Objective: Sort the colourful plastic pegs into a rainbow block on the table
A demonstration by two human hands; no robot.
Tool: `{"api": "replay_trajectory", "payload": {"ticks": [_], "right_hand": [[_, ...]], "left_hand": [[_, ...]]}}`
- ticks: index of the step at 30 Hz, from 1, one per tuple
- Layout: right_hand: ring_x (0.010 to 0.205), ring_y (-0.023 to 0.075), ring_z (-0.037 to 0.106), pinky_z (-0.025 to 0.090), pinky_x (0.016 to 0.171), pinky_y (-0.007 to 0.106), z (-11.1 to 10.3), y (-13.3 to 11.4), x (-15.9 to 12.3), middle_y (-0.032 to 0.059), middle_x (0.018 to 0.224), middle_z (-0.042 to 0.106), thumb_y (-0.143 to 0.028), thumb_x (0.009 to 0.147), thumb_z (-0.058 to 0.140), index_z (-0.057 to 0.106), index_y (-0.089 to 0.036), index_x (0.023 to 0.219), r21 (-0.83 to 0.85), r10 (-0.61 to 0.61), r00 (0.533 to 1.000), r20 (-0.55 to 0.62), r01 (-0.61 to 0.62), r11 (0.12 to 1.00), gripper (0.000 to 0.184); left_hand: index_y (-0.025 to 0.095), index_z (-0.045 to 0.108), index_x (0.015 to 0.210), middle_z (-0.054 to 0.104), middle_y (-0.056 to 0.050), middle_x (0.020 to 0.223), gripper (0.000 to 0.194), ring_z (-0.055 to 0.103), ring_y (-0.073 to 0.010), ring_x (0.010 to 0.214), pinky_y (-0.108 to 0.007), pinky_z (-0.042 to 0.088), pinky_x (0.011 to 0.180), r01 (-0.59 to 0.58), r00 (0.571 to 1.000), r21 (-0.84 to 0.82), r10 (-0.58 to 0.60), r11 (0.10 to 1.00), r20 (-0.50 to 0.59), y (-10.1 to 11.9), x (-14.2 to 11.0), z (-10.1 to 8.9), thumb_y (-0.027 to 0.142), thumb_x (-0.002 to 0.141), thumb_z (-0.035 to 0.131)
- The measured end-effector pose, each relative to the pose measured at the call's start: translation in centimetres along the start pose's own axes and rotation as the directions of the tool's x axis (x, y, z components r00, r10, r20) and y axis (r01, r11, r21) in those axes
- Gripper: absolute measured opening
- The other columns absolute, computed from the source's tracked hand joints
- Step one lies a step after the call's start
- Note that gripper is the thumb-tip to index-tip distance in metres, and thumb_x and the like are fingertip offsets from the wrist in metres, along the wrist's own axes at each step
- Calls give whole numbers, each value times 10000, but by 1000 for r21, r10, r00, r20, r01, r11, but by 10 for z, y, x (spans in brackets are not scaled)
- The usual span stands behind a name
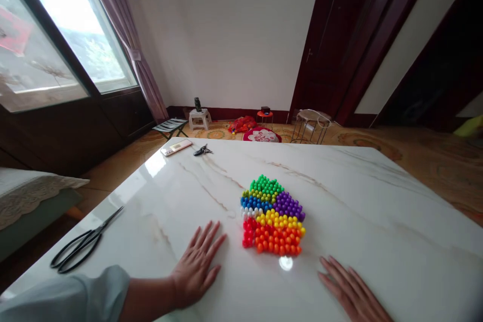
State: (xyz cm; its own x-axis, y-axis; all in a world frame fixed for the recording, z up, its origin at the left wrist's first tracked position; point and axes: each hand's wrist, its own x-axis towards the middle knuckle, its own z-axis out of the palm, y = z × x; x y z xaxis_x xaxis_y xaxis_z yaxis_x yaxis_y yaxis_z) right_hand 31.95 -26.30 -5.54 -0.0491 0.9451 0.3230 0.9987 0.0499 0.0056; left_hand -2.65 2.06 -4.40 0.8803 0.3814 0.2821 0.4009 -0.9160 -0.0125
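A cluster of small shiny beads [279, 219] lies on the white marble-patterned table [377, 201], grouped by colour: green, olive, blue, purple, white, yellow, red and orange. My left hand [196, 269] rests palm down to the left of the beads, fingers spread, holding nothing. To the right and nearer me, my right hand [350, 287] lies flat with its fingers stretched out, partly cut off by the lower edge of the view. Neither hand touches the beads. Black-handled scissors [85, 244] lie to the left of my left hand, above my sleeve.
At the table's far left lie a phone [176, 147] and a bunch of keys [203, 150]. Beyond it on the floor stand a folding stool [171, 126], a white stool [199, 118] and a round wire-legged stool [312, 123]. A red bag [242, 124] lies near the wall.
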Motion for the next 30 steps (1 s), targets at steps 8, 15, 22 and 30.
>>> {"api": "replay_trajectory", "payload": {"ticks": [8,15,22,30], "right_hand": [[1392,215,242,212,1124,472,-5,-12,6,34,1507,303,-341,906,380,414,-253,1407,-17,147,979,141,-146,989,510],[1324,275,367,293,1058,530,20,-58,13,71,1455,394,-280,891,341,491,-238,1361,-155,527,848,-45,-528,835,495],[1265,291,441,326,1033,529,37,-64,6,79,1375,496,-318,905,331,477,-265,1367,-101,486,837,-253,-522,847,488],[1178,377,510,385,922,597,47,-67,4,117,1360,502,-345,887,362,-28,-323,1503,-113,416,800,-434,-506,855,729]], "left_hand": [[274,341,1443,234,-55,1547,532,195,-268,1424,-503,178,1140,196,969,-50,-186,979,162,14,5,-10,378,924,394],[223,370,1435,251,-79,1534,513,200,-274,1422,-491,175,1144,469,878,-30,-462,883,127,55,-7,-12,342,936,356],[236,361,1438,256,-66,1530,511,211,-257,1418,-474,201,1145,482,870,-18,-476,876,126,57,-10,-14,341,937,351],[280,382,1422,275,-34,1520,488,239,-246,1409,-480,236,1140,464,885,-68,-461,883,61,50,-16,-1,357,940,366]]}}
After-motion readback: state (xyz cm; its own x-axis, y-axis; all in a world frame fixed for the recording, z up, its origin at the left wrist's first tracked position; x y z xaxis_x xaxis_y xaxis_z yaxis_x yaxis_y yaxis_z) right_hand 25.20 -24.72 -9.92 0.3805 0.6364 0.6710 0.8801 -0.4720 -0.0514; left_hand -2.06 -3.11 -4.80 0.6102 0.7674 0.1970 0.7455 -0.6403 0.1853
